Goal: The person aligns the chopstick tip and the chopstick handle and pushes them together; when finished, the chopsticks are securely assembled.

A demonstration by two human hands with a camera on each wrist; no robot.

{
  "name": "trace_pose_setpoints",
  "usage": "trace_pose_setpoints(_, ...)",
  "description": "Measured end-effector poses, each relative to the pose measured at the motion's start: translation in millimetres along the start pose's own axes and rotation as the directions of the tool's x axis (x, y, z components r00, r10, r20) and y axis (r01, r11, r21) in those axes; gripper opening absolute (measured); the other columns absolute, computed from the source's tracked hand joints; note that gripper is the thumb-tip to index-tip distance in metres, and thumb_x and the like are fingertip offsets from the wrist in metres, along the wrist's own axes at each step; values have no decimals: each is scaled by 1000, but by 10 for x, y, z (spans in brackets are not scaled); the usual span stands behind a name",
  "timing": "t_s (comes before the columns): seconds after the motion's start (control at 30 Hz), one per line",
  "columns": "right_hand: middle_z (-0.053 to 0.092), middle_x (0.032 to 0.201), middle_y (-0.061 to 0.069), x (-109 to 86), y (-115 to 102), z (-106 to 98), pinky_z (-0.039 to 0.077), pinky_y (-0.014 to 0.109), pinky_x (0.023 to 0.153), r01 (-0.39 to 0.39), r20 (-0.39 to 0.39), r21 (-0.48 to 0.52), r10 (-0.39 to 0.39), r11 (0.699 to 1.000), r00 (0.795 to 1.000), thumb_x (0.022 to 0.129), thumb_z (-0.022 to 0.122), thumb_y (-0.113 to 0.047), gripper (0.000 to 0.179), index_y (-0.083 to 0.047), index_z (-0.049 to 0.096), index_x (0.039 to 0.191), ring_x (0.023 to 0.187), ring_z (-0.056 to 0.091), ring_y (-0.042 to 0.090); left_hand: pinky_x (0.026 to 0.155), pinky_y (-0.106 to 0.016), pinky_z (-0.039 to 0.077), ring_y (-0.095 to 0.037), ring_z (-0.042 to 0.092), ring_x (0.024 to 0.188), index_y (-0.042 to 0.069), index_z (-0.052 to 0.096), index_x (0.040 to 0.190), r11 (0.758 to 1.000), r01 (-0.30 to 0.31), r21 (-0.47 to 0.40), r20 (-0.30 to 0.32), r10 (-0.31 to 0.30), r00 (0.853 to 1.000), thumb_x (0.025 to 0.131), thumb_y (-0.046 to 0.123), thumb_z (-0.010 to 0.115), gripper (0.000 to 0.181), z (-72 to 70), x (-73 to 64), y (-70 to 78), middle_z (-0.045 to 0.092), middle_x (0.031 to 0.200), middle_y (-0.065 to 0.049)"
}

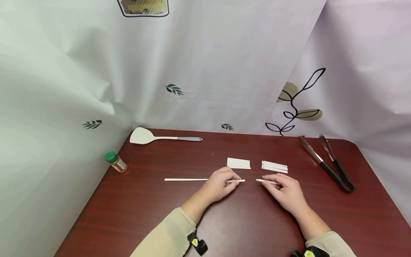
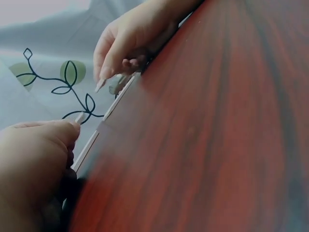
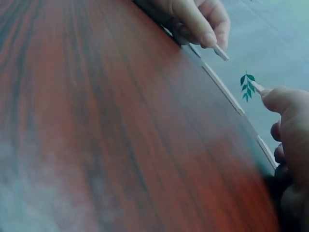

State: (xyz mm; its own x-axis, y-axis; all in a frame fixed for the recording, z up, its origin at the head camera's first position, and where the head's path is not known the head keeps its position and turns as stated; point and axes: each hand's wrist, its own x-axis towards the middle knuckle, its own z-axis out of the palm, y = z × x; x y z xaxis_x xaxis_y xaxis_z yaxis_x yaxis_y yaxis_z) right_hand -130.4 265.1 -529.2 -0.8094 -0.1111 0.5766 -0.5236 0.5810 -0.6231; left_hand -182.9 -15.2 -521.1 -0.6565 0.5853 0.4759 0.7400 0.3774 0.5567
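Observation:
My left hand (image 1: 219, 184) pinches a thin white stick (image 1: 241, 180) between thumb and fingers, its tip poking out to the right. Across a small gap, my right hand (image 1: 287, 191) pinches a short white stick (image 1: 269, 181) whose end points left. Both tips also show in the left wrist view, apart from each other. A longer white stick (image 1: 185, 179) lies left of my left hand; the hand hides its right end. Just beyond the hands lie two groups of short white sticks side by side, a left group (image 1: 238, 164) and a right group (image 1: 274, 167).
At the back left lies a white spatula (image 1: 142, 136) with a grey handle. A green-capped spice jar (image 1: 119, 163) stands near the left edge. Black-handled metal tongs (image 1: 330, 167) lie spread at the right. A printed cloth (image 1: 205, 64) hangs behind the dark red table (image 1: 244, 228).

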Motion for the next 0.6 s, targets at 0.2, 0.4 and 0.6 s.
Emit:
trace_pose_setpoints(0.2,69,83,-15,56,72,-9,46,19,66,83,-21,-115,-86,990,996,77,92,-2,25,-19,80,91,72,60,4,73,-18,49,-10,60,80,12,78,98,996,-6,86,-46,10,999,92,8,80,8,54,24,11,68,91,3)
trace_pose_setpoints(0.4,74,89,-7,140,162,-30,47,30,84,173,-21,-178,-179,969,984,75,92,-3,22,-17,82,89,87,67,19,82,-29,53,-15,63,84,18,82,96,965,-12,262,-142,51,989,91,18,86,6,100,105,-29,69,92,6)
trace_pose_setpoints(0.6,71,92,2,208,250,-50,43,42,85,179,-43,-221,-193,959,980,73,94,-6,18,-14,84,87,92,61,30,82,-36,50,-16,60,87,25,86,93,926,76,371,-189,-4,982,88,24,90,7,165,219,-68,68,96,8)
